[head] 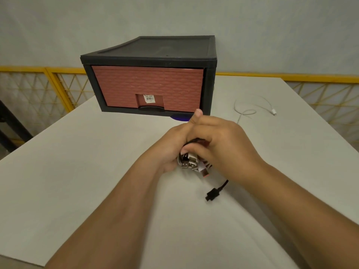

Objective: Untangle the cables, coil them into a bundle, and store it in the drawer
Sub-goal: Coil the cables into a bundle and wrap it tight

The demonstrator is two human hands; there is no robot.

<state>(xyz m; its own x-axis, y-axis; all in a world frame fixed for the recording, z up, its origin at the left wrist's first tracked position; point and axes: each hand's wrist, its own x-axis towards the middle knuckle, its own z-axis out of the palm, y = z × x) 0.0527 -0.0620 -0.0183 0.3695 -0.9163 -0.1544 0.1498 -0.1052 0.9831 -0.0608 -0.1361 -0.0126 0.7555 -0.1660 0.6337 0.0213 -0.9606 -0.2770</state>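
Single view, head-worn, wide-angle lens.
Looking forward and down across table (77, 171).
Forearms entering from bottom edge, converging at frame centre.
Left hand (172, 146) and right hand (223, 144) sitting close under lens, mid-frame, both gripping cable bundle (191, 165).
Drawer unit (147, 88) standing beyond hands, upper centre, front facing camera, top surface also showing.
Yellow fence (29, 68) running across at left and right edges, grey wall (58, 26) filling top of frame.
Far table corner showing at right.

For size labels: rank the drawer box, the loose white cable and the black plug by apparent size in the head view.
1. Drawer box.
2. White cable, by its spread.
3. Black plug, smallest though nearest the camera.
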